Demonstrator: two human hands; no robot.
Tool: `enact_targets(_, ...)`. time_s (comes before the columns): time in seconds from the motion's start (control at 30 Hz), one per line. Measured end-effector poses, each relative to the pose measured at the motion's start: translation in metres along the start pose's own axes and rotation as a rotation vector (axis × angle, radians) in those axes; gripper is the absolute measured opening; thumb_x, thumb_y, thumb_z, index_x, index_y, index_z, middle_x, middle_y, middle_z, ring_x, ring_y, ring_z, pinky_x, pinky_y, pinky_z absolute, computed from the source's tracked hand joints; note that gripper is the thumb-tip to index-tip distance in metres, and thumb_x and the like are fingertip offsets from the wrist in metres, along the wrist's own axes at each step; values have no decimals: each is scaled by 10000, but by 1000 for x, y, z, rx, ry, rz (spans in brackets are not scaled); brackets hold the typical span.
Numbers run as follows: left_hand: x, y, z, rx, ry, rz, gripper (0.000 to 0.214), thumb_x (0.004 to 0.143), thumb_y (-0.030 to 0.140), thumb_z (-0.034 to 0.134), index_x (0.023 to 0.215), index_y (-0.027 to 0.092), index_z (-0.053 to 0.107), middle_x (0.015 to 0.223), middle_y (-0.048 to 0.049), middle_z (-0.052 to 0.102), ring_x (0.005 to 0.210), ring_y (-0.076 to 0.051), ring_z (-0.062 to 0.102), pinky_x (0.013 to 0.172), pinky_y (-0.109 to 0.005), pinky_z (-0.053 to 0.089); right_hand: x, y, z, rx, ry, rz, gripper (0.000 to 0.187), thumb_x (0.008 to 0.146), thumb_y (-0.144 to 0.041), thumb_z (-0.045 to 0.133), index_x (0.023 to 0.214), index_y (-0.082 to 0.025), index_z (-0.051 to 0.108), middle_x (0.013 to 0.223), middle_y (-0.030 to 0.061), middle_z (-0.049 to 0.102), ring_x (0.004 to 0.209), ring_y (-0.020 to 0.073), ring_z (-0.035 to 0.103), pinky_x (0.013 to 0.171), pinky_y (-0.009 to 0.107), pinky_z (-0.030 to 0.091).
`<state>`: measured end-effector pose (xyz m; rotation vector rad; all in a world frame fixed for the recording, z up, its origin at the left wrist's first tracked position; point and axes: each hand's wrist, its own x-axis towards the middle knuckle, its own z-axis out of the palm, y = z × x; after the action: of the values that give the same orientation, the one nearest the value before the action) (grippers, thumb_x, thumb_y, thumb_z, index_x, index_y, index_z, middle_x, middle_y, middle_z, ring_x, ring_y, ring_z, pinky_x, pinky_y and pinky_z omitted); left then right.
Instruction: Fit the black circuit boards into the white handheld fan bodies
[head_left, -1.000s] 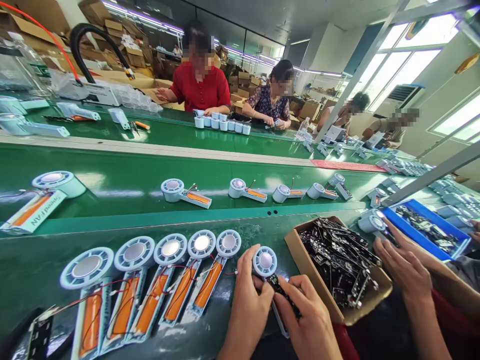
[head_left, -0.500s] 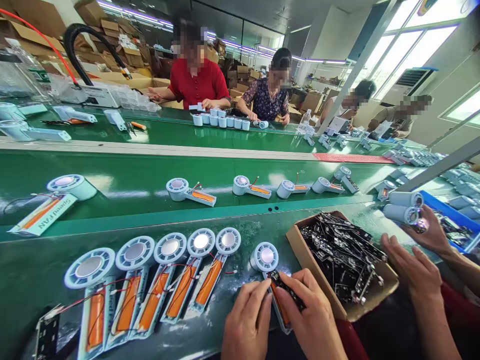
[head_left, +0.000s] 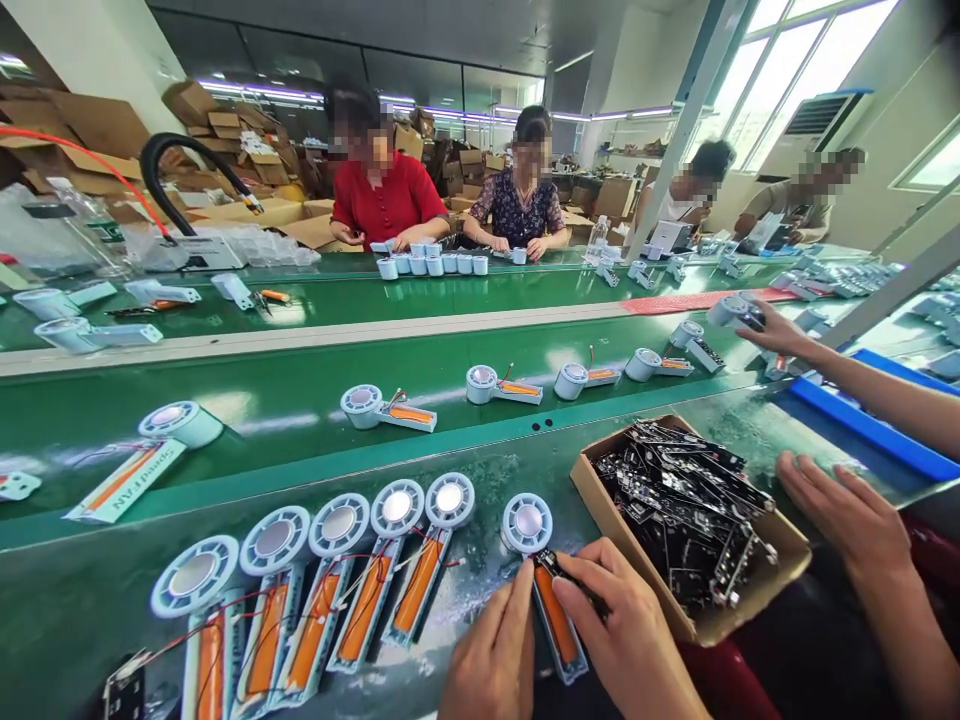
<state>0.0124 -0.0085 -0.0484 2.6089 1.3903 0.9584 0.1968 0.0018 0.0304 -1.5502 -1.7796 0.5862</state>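
Observation:
A pale blue handheld fan lies in front of me, its round head away from me and its handle open on an orange battery. My right hand pinches a narrow black circuit board over the top of that handle. My left hand is closed, its fingertips pressed together at the board's near end beside the fan's neck; what they grip is too small to make out. Left of my hands stands a row of several similar open fans with orange batteries and thin red and black wires.
A cardboard box full of black circuit boards stands at my right. A co-worker's hand rests beside it; another holds a fan over the green conveyor belt. More fans lie along the belt. A blue tray sits further right.
My left fingers have straightened and closed up at the board; my right hand keeps its pinch. The co-worker's far hand has moved from the blue tray out over the belt. My view has shifted slightly.

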Motion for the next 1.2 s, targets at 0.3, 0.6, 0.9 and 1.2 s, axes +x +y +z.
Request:
enact_targets(0.3, 18, 5, -11, 54, -31, 28, 407, 1015, 152, 394, 1403, 114, 510, 1144, -141, 737, 1001, -179, 748, 805, -222, 622, 3, 5, -3, 51, -72, 54, 274, 1017, -330, 482, 971, -228, 732, 866, 41, 625, 792, 190, 652, 726, 284, 524)
enact_targets(0.6, 28, 0, -17, 166, -58, 148, 411, 976, 131, 414, 1359, 123, 563, 1050, -136, 756, 861, -250, 753, 701, -333, 646, -2, 5, 6, -140, 54, -106, 257, 1021, -302, 463, 1033, -200, 699, 887, 64, 605, 761, 202, 678, 680, 301, 578)
enact_targets(0.9, 24, 5, -21, -457, 216, -427, 346, 998, 212, 464, 1305, 259, 617, 1296, -126, 623, 1083, -229, 698, 916, -381, 616, -8, -5, 26, -351, 133, -265, 346, 1048, -259, 368, 1163, -116, 662, 870, 81, 571, 601, 158, 655, 552, 256, 575)
enact_targets(1.2, 60, -14, -27, -367, -70, -397, 455, 1044, 258, 376, 1492, 311, 437, 1538, -85, 491, 1396, -210, 498, 1104, -435, 500, -3, -8, 21, -227, 18, -72, 260, 1020, -273, 460, 1108, -177, 685, 885, 58, 551, 733, 185, 652, 677, 298, 579)
